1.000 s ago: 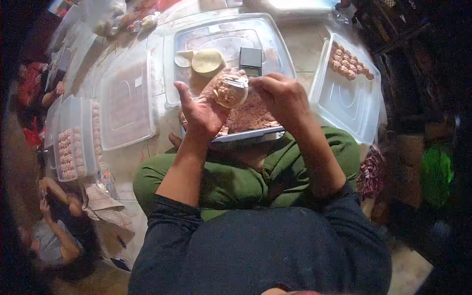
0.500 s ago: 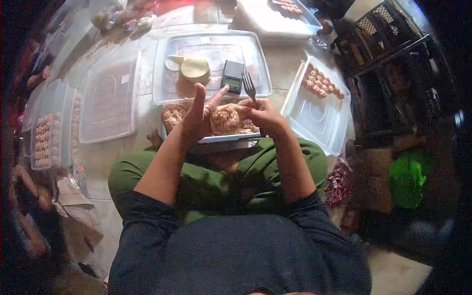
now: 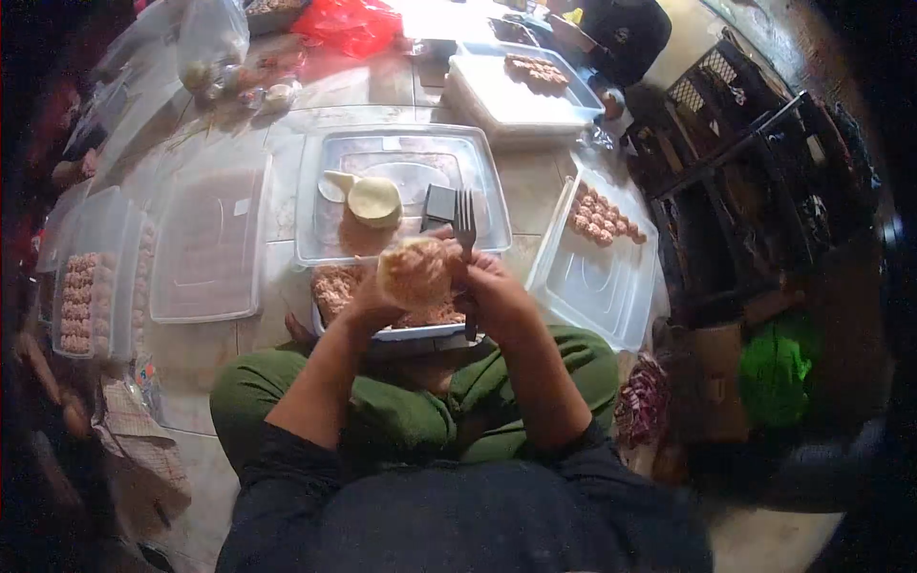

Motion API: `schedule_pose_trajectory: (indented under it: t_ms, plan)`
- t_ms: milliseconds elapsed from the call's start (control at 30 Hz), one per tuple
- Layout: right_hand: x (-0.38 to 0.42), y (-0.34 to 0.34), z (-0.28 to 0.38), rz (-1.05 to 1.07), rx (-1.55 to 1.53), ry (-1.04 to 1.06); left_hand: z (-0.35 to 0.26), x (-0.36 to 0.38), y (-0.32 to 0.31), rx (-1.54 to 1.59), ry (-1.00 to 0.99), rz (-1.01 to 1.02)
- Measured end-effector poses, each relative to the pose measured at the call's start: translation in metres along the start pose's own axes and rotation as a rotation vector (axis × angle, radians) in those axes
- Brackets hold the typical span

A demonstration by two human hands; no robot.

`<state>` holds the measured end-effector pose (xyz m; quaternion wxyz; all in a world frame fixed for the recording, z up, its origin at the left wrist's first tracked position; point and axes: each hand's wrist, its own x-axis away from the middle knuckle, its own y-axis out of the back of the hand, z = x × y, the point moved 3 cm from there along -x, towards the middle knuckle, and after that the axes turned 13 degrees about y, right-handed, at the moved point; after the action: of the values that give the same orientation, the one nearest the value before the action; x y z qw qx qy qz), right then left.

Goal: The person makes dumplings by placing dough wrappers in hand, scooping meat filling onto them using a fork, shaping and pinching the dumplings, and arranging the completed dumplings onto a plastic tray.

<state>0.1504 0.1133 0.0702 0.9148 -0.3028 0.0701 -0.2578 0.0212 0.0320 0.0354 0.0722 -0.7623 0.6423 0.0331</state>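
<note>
My left hand (image 3: 366,311) is closed around a round pale wrapper (image 3: 390,267) topped with minced meat (image 3: 420,267). My right hand (image 3: 495,294) grips a fork (image 3: 465,220), tines pointing up, close beside the wrapper. Below both hands is a tray of pink minced meat (image 3: 334,286), partly hidden by them. On a clear plastic lid (image 3: 320,224) just beyond lie a stack of round pale wrappers (image 3: 374,201), one of them apart at its left, and a small dark digital scale (image 3: 439,203), partly covered by the fork.
At right, a clear lid (image 3: 597,296) carries rows of meat dumplings (image 3: 600,218). Another plastic container (image 3: 124,306) with dumplings stands at far left, near a flat lid (image 3: 210,248). Dark crates (image 3: 716,181) line the right side. A person (image 3: 621,38) is at the back.
Both hands have risen toward me, lifting the wrapper with meat off the tray area. The fork stays upright in my right hand. The camera view has tilted up slightly.
</note>
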Motion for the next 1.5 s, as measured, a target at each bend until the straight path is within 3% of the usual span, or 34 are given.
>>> schedule_pose_trajectory:
  t_ms: [33,100,200,267,333,367,467,500,600,633,733,767,900,967,1033,1100,1167,1267,1433,1500]
  plan:
    - [0.001,0.003,-0.004,-0.029,0.017,-0.008,-0.001,-0.004,-0.003,0.015,-0.036,-0.009]
    - [0.001,0.003,-0.005,-0.055,0.153,0.026,-0.001,-0.006,-0.003,0.269,0.083,-0.069]
    - [0.001,-0.011,0.001,-0.177,0.142,0.073,-0.016,0.000,0.010,-0.035,-0.107,-0.229]
    - [-0.004,0.027,-0.036,-0.143,0.053,0.127,-0.019,0.002,0.013,-0.302,-0.218,-0.291]
    - [-0.005,0.015,-0.060,-0.175,-0.047,0.211,-0.032,0.003,0.003,0.039,-0.136,-0.377]
    - [-0.002,0.005,-0.070,-0.261,-0.090,0.196,-0.032,0.002,0.006,-0.101,-0.147,-0.401]
    - [0.001,-0.008,-0.080,-0.055,0.050,0.310,-0.020,-0.001,0.003,-0.105,-0.150,-0.393]
    - [0.002,-0.002,-0.083,-0.074,0.155,0.311,-0.016,0.001,0.003,-0.147,-0.157,-0.363]
    - [-0.006,0.005,-0.070,0.149,0.684,0.603,-0.015,0.002,-0.001,-0.067,-0.152,-0.283]
    - [-0.008,0.002,-0.054,0.210,0.995,0.594,-0.013,0.000,0.000,0.098,-0.106,-0.245]
    - [-0.006,0.011,-0.046,0.032,1.065,0.446,-0.028,0.007,0.004,-0.128,-0.112,-0.468]
    - [-0.001,0.011,-0.047,0.017,0.906,0.451,-0.025,0.006,0.006,-0.192,-0.179,-0.542]
    - [-0.002,-0.014,-0.059,0.145,0.872,0.767,-0.020,0.007,0.002,-0.092,-0.163,-0.587]
    - [0.001,-0.011,-0.060,0.174,1.034,0.701,-0.024,0.009,-0.004,0.033,-0.085,-0.545]
    - [-0.001,-0.015,-0.053,0.222,1.123,0.668,-0.023,0.009,0.001,-0.059,-0.154,-0.580]
    - [0.000,-0.010,-0.053,0.118,1.088,0.567,-0.017,0.007,0.002,0.089,-0.146,-0.641]
    - [0.002,-0.010,-0.055,0.089,1.011,0.531,-0.016,0.014,0.003,0.224,0.057,-0.642]
    - [0.009,-0.016,-0.060,0.144,0.838,0.568,-0.026,0.011,-0.004,0.171,-0.180,-0.710]
    - [0.000,-0.009,-0.050,0.042,0.604,0.580,-0.032,0.008,-0.024,-0.144,-0.329,-0.478]
    - [0.001,-0.007,-0.039,0.013,0.506,0.543,-0.046,0.007,-0.020,-0.020,-0.221,-0.503]
